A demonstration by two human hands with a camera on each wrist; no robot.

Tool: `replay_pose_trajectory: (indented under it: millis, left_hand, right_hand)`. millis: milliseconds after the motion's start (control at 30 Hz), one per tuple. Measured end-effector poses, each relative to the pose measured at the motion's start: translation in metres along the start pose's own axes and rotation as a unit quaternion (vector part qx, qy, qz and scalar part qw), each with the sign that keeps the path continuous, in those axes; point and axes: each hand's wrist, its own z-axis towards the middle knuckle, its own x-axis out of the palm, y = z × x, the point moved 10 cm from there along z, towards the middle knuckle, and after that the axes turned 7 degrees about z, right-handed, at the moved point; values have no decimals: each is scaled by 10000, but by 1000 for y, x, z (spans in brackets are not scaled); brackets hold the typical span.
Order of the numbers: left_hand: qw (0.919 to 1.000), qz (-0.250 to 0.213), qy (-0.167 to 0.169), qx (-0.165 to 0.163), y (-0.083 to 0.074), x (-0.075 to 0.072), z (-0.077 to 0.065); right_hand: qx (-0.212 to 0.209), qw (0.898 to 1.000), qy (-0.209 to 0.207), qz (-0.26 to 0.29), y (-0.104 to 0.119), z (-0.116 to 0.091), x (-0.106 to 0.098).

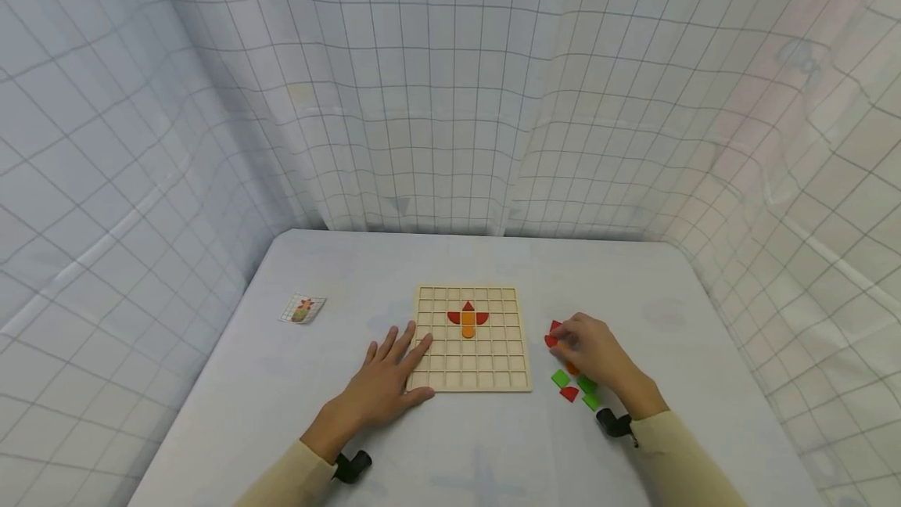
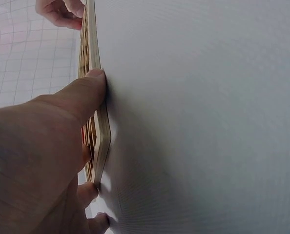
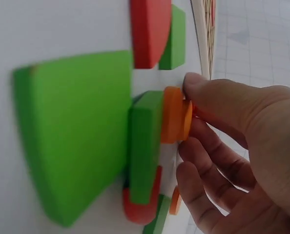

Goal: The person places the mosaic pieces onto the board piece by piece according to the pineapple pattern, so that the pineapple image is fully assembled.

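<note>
A square wooden grid board (image 1: 486, 370) lies on the table. Set in its upper middle are a red triangle (image 1: 468, 307), two red quarter-round pieces (image 1: 482, 318) and orange pieces (image 1: 468, 319). My left hand (image 1: 383, 382) rests with spread fingers on the board's lower left corner, its thumb against the front edge (image 2: 102, 131). Right of the board, my right hand (image 1: 590, 346) pinches a small red piece (image 1: 551, 340) between thumb and fingertips among the loose pieces. In the right wrist view, orange pieces (image 3: 172, 114) stand by those fingertips, partly hiding the pinch.
Loose green pieces (image 1: 560, 379) and a red quarter-round piece (image 1: 569, 394) lie by the right hand. A large green piece (image 3: 81, 126) is close in the right wrist view. A small printed picture card (image 1: 303, 309) lies on the left. Checked curtains (image 1: 450, 100) surround the table.
</note>
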Motion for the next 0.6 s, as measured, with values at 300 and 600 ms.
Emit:
replay_pose_trajectory:
  millis: [300,600]
  left_hand:
    - [10000,3,25,-37,0,0,0]
    - [9998,-82,-166,92,-1,0,0]
  right_hand:
    - [-24,9991,412,-34,12,12,6]
    - [-167,9994,167,244,15,17,8]
